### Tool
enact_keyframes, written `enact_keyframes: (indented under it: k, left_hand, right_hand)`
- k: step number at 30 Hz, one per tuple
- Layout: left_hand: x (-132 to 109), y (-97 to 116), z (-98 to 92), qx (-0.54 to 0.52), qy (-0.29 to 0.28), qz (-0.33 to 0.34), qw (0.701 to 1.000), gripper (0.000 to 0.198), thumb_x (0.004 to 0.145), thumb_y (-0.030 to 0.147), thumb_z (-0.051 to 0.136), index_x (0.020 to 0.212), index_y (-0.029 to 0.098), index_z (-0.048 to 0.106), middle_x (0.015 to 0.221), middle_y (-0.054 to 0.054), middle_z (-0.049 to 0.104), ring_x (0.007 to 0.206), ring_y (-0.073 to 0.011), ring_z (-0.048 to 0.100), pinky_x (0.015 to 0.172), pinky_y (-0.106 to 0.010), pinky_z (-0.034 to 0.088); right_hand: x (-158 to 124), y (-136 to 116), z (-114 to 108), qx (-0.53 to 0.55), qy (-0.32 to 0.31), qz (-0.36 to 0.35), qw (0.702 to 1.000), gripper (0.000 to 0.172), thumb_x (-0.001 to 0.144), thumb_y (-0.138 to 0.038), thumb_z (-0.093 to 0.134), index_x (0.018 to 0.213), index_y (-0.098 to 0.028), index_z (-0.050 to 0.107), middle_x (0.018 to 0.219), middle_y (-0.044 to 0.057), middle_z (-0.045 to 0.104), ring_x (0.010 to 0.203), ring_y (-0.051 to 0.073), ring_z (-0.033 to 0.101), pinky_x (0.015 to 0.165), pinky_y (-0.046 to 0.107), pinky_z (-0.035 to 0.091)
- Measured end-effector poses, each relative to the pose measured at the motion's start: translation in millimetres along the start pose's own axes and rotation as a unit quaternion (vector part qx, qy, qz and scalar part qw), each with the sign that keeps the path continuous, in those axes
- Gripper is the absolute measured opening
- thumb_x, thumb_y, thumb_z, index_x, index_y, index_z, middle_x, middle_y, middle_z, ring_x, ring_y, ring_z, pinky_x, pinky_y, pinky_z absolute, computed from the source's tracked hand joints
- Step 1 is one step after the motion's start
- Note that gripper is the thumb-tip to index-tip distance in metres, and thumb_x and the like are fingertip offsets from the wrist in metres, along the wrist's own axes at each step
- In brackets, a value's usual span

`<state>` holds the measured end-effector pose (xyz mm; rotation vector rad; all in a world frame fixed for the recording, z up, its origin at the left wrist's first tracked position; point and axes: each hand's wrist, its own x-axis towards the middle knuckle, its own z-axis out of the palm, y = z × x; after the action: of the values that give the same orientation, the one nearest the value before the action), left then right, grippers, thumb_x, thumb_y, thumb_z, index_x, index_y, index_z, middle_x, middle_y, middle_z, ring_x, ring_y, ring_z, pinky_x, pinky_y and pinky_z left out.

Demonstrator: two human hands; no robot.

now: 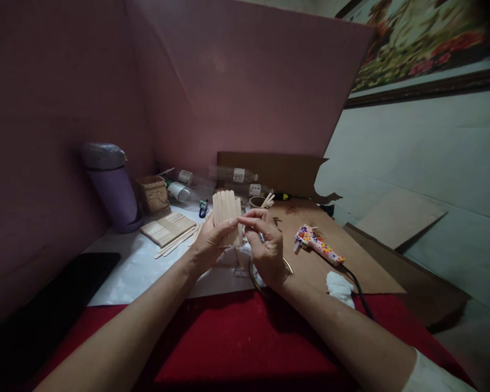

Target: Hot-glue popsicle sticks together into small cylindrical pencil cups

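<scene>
My left hand [210,242] grips an upright panel of popsicle sticks [227,209] glued side by side, thumb across its front. My right hand [265,245] pinches the panel's right edge with thumb and fingers closed on it. Both hands hover just above the table, over white paper [139,267]. A second flat panel of sticks [168,227] lies on the paper to the left, with a few loose sticks [177,243] beside it. A flower-patterned glue gun [318,245] rests on brown cardboard [351,261] to the right of my right hand.
A purple flask [112,188] and a small woven basket [153,193] stand at the back left. Plastic bottles [232,175] lie behind. A metal ring [288,265] sits under my right hand. White cloth [340,287] lies by the gun's black cord. Red cloth [249,337] covers the near table.
</scene>
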<state>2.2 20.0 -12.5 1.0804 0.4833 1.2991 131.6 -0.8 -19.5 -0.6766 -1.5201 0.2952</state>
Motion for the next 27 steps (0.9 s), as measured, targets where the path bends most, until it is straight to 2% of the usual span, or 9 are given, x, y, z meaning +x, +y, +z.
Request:
enact_keyframes:
  k: [5,10,14,17,27]
  left_hand:
    - [0.4,-0.7,-0.3,0.002,0.013,-0.003,1.000,0.053,0.067,0.032,0.081,0.112,0.014,0.059,0.095,-0.008,0.069,0.076,-0.0166,0.065,0.066,-0.026,0.051]
    - [-1.2,0.7,1.4,0.000,0.033,-0.012,0.999,0.058,0.066,0.031,0.082,0.116,0.014,0.058,0.096,-0.008,0.069,0.077,-0.0174,0.065,0.065,-0.026,0.051]
    - [-2.5,2.4,4.0,-0.012,0.045,-0.022,0.999,0.062,0.063,0.030,0.084,0.118,0.014,0.057,0.092,-0.007,0.070,0.074,-0.0170,0.065,0.063,-0.025,0.050]
    - [-3.0,3.6,4.9,-0.019,0.043,-0.039,0.998,0.057,0.063,0.031,0.083,0.111,0.013,0.060,0.089,-0.007,0.069,0.072,-0.0165,0.064,0.061,-0.025,0.050]
    - [-5.0,4.5,5.7,-0.024,0.053,-0.058,0.997,0.045,0.065,0.029,0.079,0.105,0.015,0.062,0.087,-0.006,0.069,0.074,-0.0181,0.064,0.058,-0.025,0.050]
  right_hand:
    - [-0.1,1.5,0.3,-0.004,0.008,-0.009,1.000,0.026,0.085,-0.013,0.051,0.092,-0.023,0.074,0.098,0.006,0.060,0.098,0.021,0.057,0.086,0.043,0.048]
    - [-0.2,1.5,1.1,0.002,0.012,-0.008,1.000,0.025,0.085,-0.013,0.051,0.091,-0.023,0.074,0.097,0.006,0.059,0.096,0.021,0.058,0.084,0.042,0.048]
    - [-0.2,-0.2,1.3,0.004,0.008,-0.006,1.000,0.025,0.085,-0.013,0.052,0.093,-0.022,0.073,0.097,0.006,0.059,0.093,0.020,0.057,0.073,0.037,0.049]
    - [0.1,-2.1,1.0,-0.001,-0.004,-0.012,1.000,0.023,0.084,-0.014,0.054,0.095,-0.021,0.072,0.097,0.007,0.059,0.091,0.020,0.057,0.066,0.034,0.047]
    - [-0.5,-0.5,1.0,-0.016,-0.032,-0.013,0.999,0.022,0.084,-0.017,0.058,0.103,-0.021,0.070,0.103,0.009,0.058,0.094,0.021,0.057,0.063,0.033,0.050]
